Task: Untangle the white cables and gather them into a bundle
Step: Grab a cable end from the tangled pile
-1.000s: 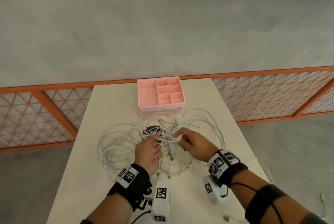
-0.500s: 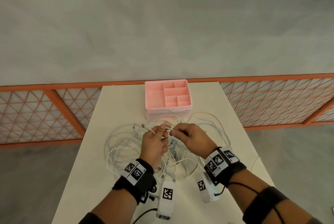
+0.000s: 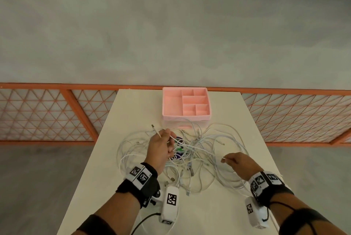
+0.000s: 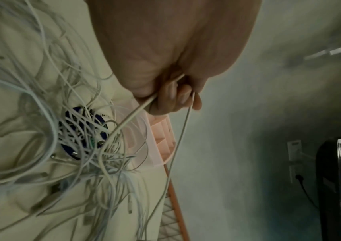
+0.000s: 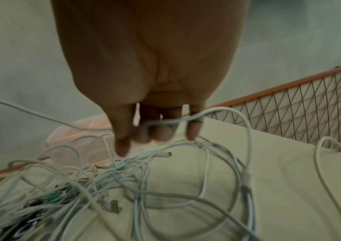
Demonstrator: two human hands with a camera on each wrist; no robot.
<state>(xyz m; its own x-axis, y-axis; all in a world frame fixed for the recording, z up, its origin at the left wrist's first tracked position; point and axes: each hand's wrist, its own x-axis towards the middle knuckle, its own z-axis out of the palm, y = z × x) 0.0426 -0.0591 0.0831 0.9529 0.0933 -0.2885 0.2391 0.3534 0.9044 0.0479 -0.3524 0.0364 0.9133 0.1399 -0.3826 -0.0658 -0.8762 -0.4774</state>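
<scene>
Head view shows the job barely begun: the cables lie as one loose white tangle spread over the middle of the worktop, just in front of a pink tray. No bundle exists yet; nearly every strand is left to sort.

The left hand is raised over the heap, fingers curled round two strands, one plug end sticking out past the knuckles.

The right hand hovers at the heap's right edge. One cable loops across its bent fingers, but blur hides whether they grip it or it merely hangs there.

The cables are thin and limp, crossing in many loops, with small metal plugs scattered through. Something dark purple with green shows beneath the knot.
</scene>
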